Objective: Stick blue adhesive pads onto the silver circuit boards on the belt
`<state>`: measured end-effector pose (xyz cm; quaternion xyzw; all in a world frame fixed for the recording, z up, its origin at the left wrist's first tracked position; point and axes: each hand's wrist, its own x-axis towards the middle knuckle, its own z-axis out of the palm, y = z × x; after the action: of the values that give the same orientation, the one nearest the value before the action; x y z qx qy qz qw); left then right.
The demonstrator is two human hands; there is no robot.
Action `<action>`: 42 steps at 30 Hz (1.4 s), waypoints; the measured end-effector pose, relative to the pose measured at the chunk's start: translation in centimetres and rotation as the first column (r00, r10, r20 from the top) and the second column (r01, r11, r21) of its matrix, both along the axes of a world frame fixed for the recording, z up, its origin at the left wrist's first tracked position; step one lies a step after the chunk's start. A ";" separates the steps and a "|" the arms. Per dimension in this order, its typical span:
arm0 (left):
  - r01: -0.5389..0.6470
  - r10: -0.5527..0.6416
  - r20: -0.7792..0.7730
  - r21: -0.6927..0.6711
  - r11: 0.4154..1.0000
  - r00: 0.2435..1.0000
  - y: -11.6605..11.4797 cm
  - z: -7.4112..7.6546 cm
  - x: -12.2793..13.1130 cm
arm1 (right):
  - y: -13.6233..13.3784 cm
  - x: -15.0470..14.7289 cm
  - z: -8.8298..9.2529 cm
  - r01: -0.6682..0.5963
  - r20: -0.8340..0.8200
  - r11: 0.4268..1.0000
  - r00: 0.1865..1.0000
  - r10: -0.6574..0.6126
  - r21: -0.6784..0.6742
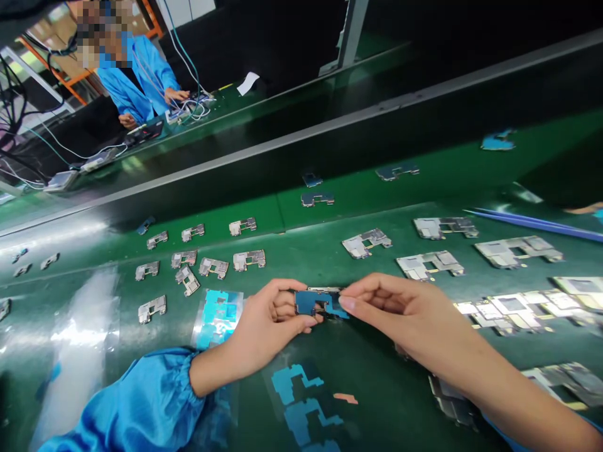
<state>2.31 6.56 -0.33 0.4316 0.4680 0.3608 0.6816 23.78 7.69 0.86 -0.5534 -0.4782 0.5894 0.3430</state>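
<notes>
Between my two hands is a small circuit board [308, 302] with a blue film on its upper face. My left hand [266, 323] grips its left end, the thumb below and the fingers curled behind. At its right end, the thumb and forefinger of my right hand [396, 304] pinch the blue film or the board's edge; which of these I cannot tell. Below the hands, blue cut-out film stickers [301, 420] lie on the green mat, with a small pink strip [346, 398] beside them. A clear sheet with bright blue stickers [219, 317] lies left of my left wrist.
Several bare circuit boards [249, 259] are spread at the left, and more boards [518, 251] lie at the right. Blue tweezers [541, 223] rest at the right edge. Beyond a metal rail [282, 141], a co-worker in blue [141, 75] sits among cables.
</notes>
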 end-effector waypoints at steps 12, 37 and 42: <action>0.011 -0.011 0.041 0.008 1.000 0.999 -0.1 -0.4 -0.2 | 0.1 0.1 -0.1 0.005 -0.009 0.999 1.000 -0.004 0.033; 0.076 -0.074 -0.045 0.041 0.996 0.996 -0.1 -0.9 -0.5 | -0.2 0.5 -0.7 0.019 0.140 1.000 0.990 -0.016 -0.024; 0.069 -0.068 -0.038 0.024 0.997 0.997 -0.2 -0.9 -0.5 | -0.1 0.7 -1.0 0.017 0.143 0.999 0.990 -0.013 -0.029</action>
<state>1.84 6.39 -1.24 0.4626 0.4610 0.3348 0.6793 24.47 7.57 -0.09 -0.6027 -0.4886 0.5528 0.3040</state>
